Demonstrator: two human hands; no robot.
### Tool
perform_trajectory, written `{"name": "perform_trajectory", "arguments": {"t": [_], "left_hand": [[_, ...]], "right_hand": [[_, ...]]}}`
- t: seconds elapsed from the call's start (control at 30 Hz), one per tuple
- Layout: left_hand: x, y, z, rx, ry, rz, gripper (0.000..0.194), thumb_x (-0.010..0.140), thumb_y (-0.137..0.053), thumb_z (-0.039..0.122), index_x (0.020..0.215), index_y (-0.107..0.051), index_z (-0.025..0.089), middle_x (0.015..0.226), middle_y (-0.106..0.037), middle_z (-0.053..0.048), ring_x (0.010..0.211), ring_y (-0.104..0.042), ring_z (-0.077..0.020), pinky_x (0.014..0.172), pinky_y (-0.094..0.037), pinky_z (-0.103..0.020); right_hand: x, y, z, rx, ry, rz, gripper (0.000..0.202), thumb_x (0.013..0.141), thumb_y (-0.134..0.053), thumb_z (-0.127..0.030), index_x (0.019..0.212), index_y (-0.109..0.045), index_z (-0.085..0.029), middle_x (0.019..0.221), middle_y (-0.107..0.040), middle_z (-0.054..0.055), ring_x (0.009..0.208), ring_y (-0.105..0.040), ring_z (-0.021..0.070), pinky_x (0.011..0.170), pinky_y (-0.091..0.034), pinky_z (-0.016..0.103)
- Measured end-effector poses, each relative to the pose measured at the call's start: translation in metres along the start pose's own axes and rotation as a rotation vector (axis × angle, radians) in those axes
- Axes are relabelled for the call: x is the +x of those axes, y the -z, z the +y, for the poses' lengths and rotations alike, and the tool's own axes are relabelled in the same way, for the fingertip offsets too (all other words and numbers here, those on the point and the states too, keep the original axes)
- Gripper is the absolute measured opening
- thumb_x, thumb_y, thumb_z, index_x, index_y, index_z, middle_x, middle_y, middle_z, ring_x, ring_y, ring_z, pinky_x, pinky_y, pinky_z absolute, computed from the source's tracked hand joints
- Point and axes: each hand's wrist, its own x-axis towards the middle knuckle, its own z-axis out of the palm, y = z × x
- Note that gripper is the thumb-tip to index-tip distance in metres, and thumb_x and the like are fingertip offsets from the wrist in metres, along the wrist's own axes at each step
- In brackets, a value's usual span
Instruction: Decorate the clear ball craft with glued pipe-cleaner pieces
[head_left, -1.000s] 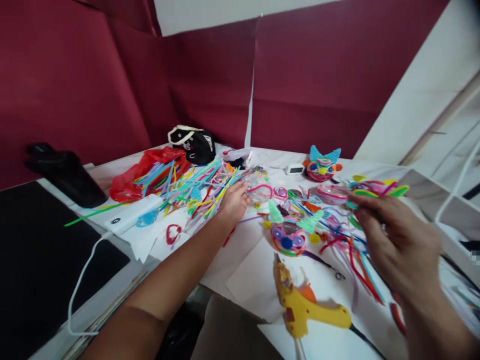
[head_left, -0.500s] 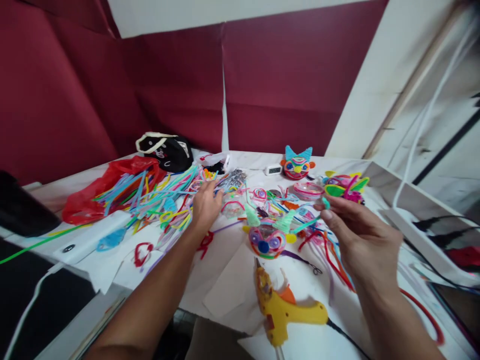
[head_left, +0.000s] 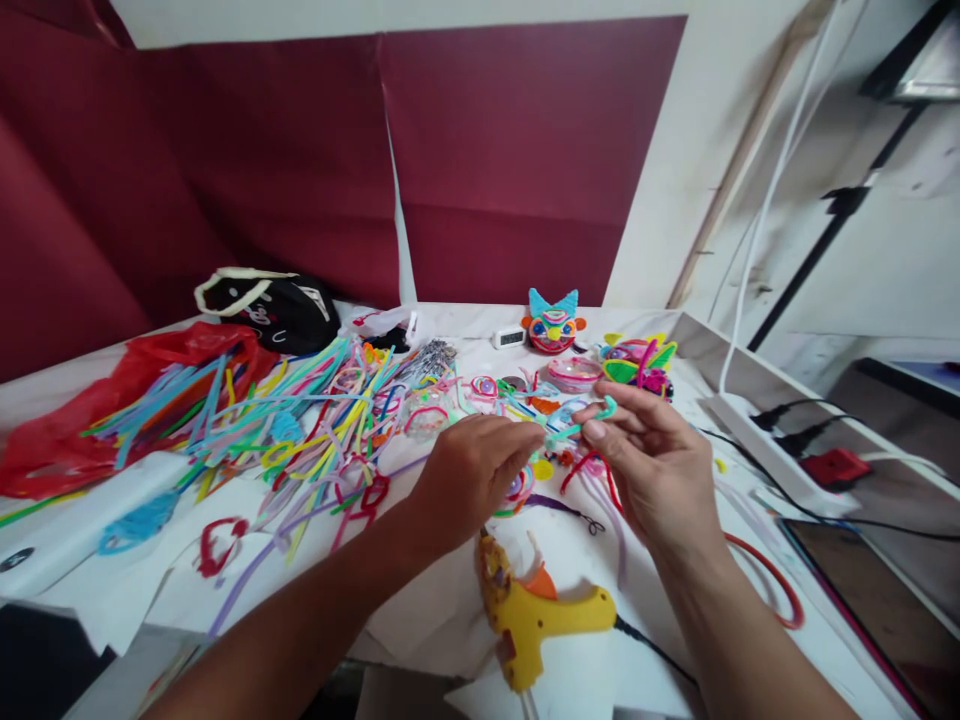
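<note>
Between thumb and fingers, my right hand [head_left: 649,455] pinches a teal pipe cleaner [head_left: 606,408] with a curled end. My left hand [head_left: 484,465] is closed at the pipe cleaner's other end, its fingertips partly hidden behind the hand. Under the left hand a round craft face [head_left: 519,487] is mostly covered. Closer to me a yellow glue gun [head_left: 551,622] lies on white paper. A finished face with blue ears [head_left: 553,325] sits at the back.
Many coloured pipe cleaners [head_left: 322,400] spread over the left and middle, some in a red plastic bag [head_left: 135,385]. A black bag [head_left: 274,312] stands behind. On the right are a power strip [head_left: 776,455], cables and a tablet [head_left: 870,590].
My left hand has moved right from the pipe cleaner pile to beside my right hand, now covering most of the craft face. The camera view has turned right.
</note>
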Motion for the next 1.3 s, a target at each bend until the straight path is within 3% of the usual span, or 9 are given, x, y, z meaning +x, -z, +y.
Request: {"name": "perform_trajectory", "arguments": {"t": [0.1, 0.2, 0.37, 0.5, 0.6, 0.77, 0.9, 1.07, 1.3], "left_hand": [[0.002, 0.007, 0.003, 0.002, 0.047, -0.007, 0.022, 0.094, -0.057, 0.030, 0.108, -0.066, 0.015, 0.084, -0.077, -0.002, 0.072, -0.071, -0.0123, 0.066, -0.054, -0.022], [0.002, 0.010, 0.010, 0.019, 0.044, 0.005, 0.027, 0.090, -0.062, 0.039, 0.104, -0.065, 0.015, 0.078, -0.075, -0.001, 0.068, -0.070, -0.0118, 0.064, -0.053, -0.022], [-0.001, 0.008, 0.010, 0.145, -0.014, 0.121, 0.015, 0.096, -0.053, 0.023, 0.094, -0.066, 0.015, 0.079, -0.076, -0.002, 0.072, -0.071, -0.0117, 0.068, -0.053, -0.022], [-0.003, 0.009, 0.006, 0.181, -0.049, 0.172, 0.013, 0.095, -0.055, 0.021, 0.097, -0.066, 0.015, 0.083, -0.077, -0.003, 0.076, -0.072, -0.0124, 0.073, -0.055, -0.023], [-0.007, 0.011, 0.005, 0.172, -0.030, 0.214, 0.013, 0.094, -0.056, 0.019, 0.099, -0.067, 0.016, 0.087, -0.078, -0.003, 0.081, -0.073, -0.0122, 0.078, -0.056, -0.023], [-0.018, 0.015, -0.002, 0.225, 0.070, 0.301, 0.012, 0.092, -0.059, 0.022, 0.096, -0.069, 0.018, 0.088, -0.079, -0.002, 0.080, -0.074, -0.0130, 0.076, -0.058, -0.023], [-0.028, 0.013, -0.012, 0.282, 0.054, 0.343, 0.011, 0.093, -0.059, 0.021, 0.093, -0.069, 0.018, 0.081, -0.078, -0.001, 0.072, -0.073, -0.0119, 0.071, -0.057, -0.022], [-0.037, 0.005, -0.022, 0.326, -0.017, 0.328, 0.007, 0.092, -0.062, 0.021, 0.094, -0.067, 0.017, 0.077, -0.077, -0.001, 0.069, -0.072, -0.0119, 0.070, -0.055, -0.023], [-0.044, 0.002, -0.031, 0.382, -0.084, 0.316, 0.013, 0.090, -0.062, 0.016, 0.103, -0.064, 0.015, 0.080, -0.076, -0.004, 0.071, -0.071, -0.0143, 0.070, -0.054, -0.027]], "right_hand": [[-0.003, 0.000, -0.002, -0.072, 0.053, 0.013, 0.030, 0.077, -0.079, -0.018, 0.105, -0.072, -0.027, 0.088, -0.077, 0.000, 0.073, -0.070, 0.0110, 0.065, -0.058, 0.020], [-0.007, -0.005, -0.004, -0.195, 0.136, 0.029, 0.027, 0.078, -0.078, -0.016, 0.102, -0.072, -0.026, 0.087, -0.076, 0.000, 0.073, -0.071, 0.0115, 0.065, -0.058, 0.020], [-0.014, -0.012, -0.002, -0.349, 0.281, 0.013, 0.021, 0.079, -0.075, -0.013, 0.096, -0.069, -0.024, 0.086, -0.075, 0.000, 0.074, -0.071, 0.0133, 0.066, -0.058, 0.023], [-0.013, -0.008, 0.003, -0.533, 0.391, -0.025, 0.014, 0.081, -0.072, -0.014, 0.091, -0.069, -0.023, 0.084, -0.073, 0.000, 0.072, -0.070, 0.0147, 0.067, -0.057, 0.027], [-0.011, -0.005, 0.003, -0.727, 0.531, -0.067, 0.010, 0.083, -0.070, -0.014, 0.090, -0.069, -0.022, 0.079, -0.073, -0.001, 0.066, -0.068, 0.0130, 0.064, -0.055, 0.025], [-0.011, -0.006, 0.002, -0.945, 0.689, -0.180, 0.009, 0.090, -0.063, -0.015, 0.092, -0.066, -0.023, 0.082, -0.075, 0.001, 0.073, -0.071, 0.0152, 0.068, -0.055, 0.026], [-0.014, -0.007, 0.002, -1.024, 0.686, -0.112, 0.008, 0.091, -0.064, -0.019, 0.084, -0.065, -0.023, 0.073, -0.073, 0.000, 0.061, -0.068, 0.0134, 0.059, -0.052, 0.025], [-0.015, -0.007, 0.004, -0.938, 0.578, 0.005, 0.007, 0.087, -0.069, -0.019, 0.083, -0.066, -0.024, 0.072, -0.073, -0.002, 0.058, -0.066, 0.0124, 0.057, -0.050, 0.024], [-0.011, -0.008, 0.004, -0.918, 0.563, -0.157, 0.005, 0.088, -0.066, -0.018, 0.085, -0.065, -0.023, 0.074, -0.071, 0.000, 0.062, -0.064, 0.0130, 0.060, -0.051, 0.026]]}}
